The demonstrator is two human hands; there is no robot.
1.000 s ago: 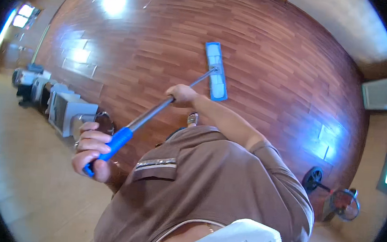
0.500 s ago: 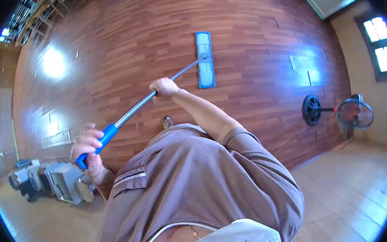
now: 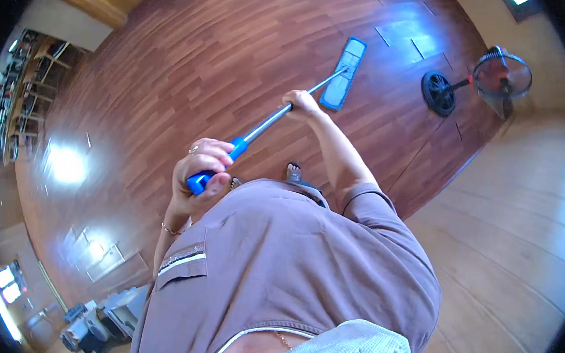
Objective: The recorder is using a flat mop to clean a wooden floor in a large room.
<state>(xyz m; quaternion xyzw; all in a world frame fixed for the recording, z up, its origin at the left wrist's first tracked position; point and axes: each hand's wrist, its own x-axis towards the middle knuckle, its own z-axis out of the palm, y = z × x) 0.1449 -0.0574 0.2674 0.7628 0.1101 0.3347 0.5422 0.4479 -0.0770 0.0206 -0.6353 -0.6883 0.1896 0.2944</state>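
Observation:
A flat mop (image 3: 267,123) with a metal pole, a blue grip and a long blue-edged head slants from near my body out to the far right. My left hand (image 3: 205,167) is wrapped round the blue grip at the near end. Farther along, my right hand (image 3: 301,104) closes round the metal pole. The mop head (image 3: 343,75) lies on the brown plank floor (image 3: 218,72), its long side tilted slightly to the right.
On the right, a fan (image 3: 501,75) with a round black base (image 3: 439,94) stands near the floor's edge. Shelves with many items (image 3: 28,100) line the left wall. Grey machines or boxes (image 3: 109,315) sit at lower left. Paler flooring (image 3: 491,219) lies to the right.
The mop and both hands have moved to the right in view, and the mop head now tilts the other way. The whole view has turned; the fan appears higher. Both hands keep their hold.

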